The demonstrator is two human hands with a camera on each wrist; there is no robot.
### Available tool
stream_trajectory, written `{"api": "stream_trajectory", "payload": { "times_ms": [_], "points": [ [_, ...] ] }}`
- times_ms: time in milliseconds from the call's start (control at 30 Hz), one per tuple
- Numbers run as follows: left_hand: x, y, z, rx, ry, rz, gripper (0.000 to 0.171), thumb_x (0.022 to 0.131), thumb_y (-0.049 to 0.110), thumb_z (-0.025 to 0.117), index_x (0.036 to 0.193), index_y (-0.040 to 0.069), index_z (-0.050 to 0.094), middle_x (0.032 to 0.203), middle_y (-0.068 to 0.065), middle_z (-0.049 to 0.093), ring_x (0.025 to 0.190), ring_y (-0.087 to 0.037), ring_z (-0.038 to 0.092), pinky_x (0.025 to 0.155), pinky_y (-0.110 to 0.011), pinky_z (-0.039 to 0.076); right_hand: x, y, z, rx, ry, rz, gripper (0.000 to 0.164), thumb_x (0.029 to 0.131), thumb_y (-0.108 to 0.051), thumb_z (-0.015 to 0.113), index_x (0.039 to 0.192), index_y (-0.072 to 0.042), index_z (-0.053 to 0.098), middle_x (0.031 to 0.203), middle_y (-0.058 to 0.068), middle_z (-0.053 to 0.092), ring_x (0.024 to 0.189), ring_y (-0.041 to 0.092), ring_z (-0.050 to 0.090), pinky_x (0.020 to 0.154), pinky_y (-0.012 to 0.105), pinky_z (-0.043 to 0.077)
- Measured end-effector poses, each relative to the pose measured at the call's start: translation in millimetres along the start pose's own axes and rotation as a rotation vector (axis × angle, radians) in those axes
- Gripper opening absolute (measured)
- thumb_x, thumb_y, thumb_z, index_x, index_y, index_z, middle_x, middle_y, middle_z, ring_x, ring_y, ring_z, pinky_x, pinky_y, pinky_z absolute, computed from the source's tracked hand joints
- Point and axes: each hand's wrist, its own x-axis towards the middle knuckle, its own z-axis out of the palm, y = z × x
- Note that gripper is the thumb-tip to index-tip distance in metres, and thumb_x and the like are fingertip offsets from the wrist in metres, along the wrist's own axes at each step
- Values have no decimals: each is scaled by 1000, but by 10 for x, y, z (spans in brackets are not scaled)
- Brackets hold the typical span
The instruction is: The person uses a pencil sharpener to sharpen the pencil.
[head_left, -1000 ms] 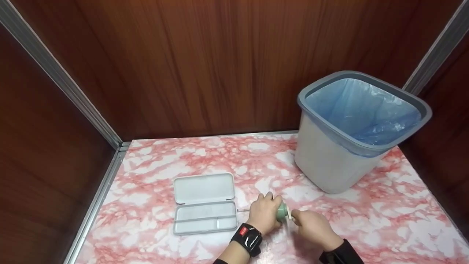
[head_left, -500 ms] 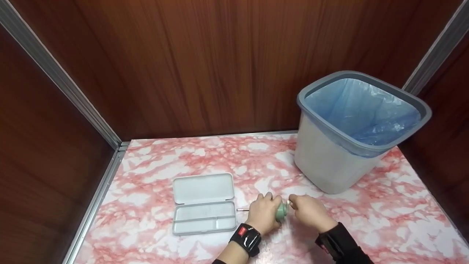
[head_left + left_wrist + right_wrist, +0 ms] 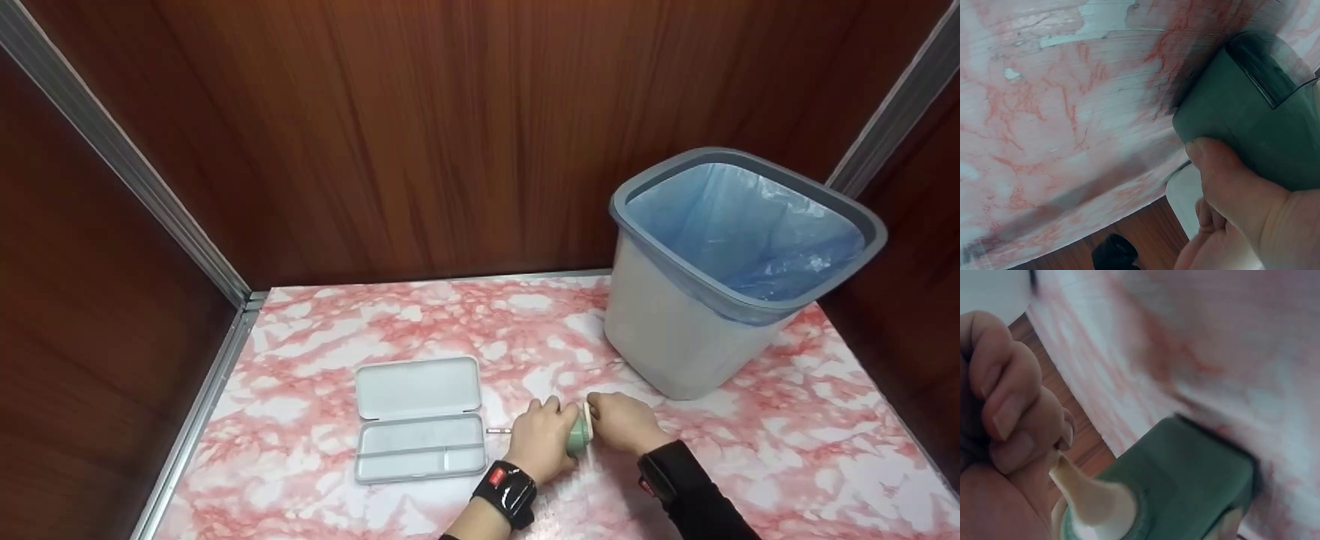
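Observation:
My left hand (image 3: 538, 439) grips a green hand-crank pencil sharpener (image 3: 577, 441) against the table. In the left wrist view, my thumb (image 3: 1224, 169) presses along the sharpener's body, which has a dark see-through window (image 3: 1261, 67). A thin pencil (image 3: 498, 431) sticks out to the left, past my left fingers; the rest of it is hidden. At the sharpener's right end is a cream crank handle (image 3: 1095, 500), pointing toward the far side in the head view. The curled fingers of my right hand (image 3: 625, 421) hold the outer end of this crank.
A pale grey pencil case (image 3: 418, 386) lies open left of my hands, its lower half divided into compartments. A large bin (image 3: 675, 322) with a blue liner stands at the back right. Dark wood panels (image 3: 435, 150) border the red-and-white marbled table (image 3: 315, 330).
My right hand has swung from the near side of the sharpener round to its far side, turning the crank with it. My left hand, the sharpener and the pencil case stay nearly in place.

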Motion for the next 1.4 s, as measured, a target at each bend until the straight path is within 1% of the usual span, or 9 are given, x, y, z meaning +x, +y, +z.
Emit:
{"api": "stream_trajectory", "payload": {
  "times_ms": [200, 267, 500, 633, 800, 1000, 1133, 1233, 1400],
  "points": [
    [-7, 11, 8, -9, 0, -5, 68, 45, 53, 82, 100, 25, 53, 88, 5, 57, 71, -15, 52, 49, -27, 42, -3, -8, 28, -1, -3, 9, 23, 87, -19, 53, 66, -16, 46, 62, 2, 52, 61, 20, 53, 50, 36, 37],
    [-6, 7, 10, -12, -7, -12, 68, 45, 51, 83, 100, 26, 52, 89, 5, 56, 72, -15, 52, 49, -27, 43, -3, -9, 43, -7, -2, 6, 20, 85, -17, 54, 66, -16, 47, 63, 4, 54, 62, 22, 55, 51, 38, 38],
    [-4, 24, 16, -13, -11, -9, 67, 46, 53, 82, 99, 26, 53, 90, 5, 57, 74, -15, 53, 50, -27, 44, -100, 86, 333, -43, -29, -4, 12, 81, -19, 54, 69, -17, 55, 69, 5, 62, 65, 24, 60, 52, 41, 45],
    [-10, 19, 20, -14, -1, -12, 67, 45, 53, 82, 98, 25, 52, 89, 5, 56, 72, -14, 52, 50, -26, 43, -194, 78, 402, -42, -29, 5, 11, 82, -15, 54, 72, -14, 58, 72, 8, 65, 66, 27, 61, 53, 43, 46],
    [-14, 20, 21, -13, 6, -18, 65, 45, 52, 83, 96, 24, 53, 86, 5, 56, 70, -14, 51, 48, -25, 41, -343, 37, 416, -49, -29, 1, 14, 83, -15, 55, 70, -13, 57, 69, 8, 64, 64, 28, 61, 52, 43, 45],
    [-2, 4, 12, -3, 8, -28, 66, 44, 52, 82, 97, 24, 54, 87, 5, 57, 72, -14, 52, 50, -26, 44, -500, -36, 359, -11, -26, -29, 9, 83, -16, 55, 75, -15, 59, 65, 2, 60, 62, 23, 59, 50, 38, 42],
    [-1, -2, 4, -10, -1, -32, 66, 44, 51, 82, 97, 24, 54, 87, 5, 57, 72, -14, 53, 50, -26, 45, -580, -73, 300, 8, -32, -42, 7, 79, -10, 56, 74, -15, 56, 63, 0, 57, 61, 21, 58, 51, 36, 40],
    [0, 2, -6, -9, -16, -35, 66, 45, 52, 82, 98, 24, 54, 88, 5, 57, 73, -15, 53, 51, -27, 45, -623, -85, 256, 1, -7, -60, 11, 74, -5, 57, 72, -15, 52, 61, -1, 54, 60, 20, 57, 50, 35, 38],
    [2, 18, -8, -9, -27, -32, 67, 46, 53, 82, 100, 24, 54, 89, 4, 57, 74, -15, 53, 51, -27, 45, -669, -85, 206, -8, 11, -65, 19, 74, -6, 56, 67, -17, 43, 56, -6, 41, 52, 12, 44, 47, 29, 30]
  ]
}}
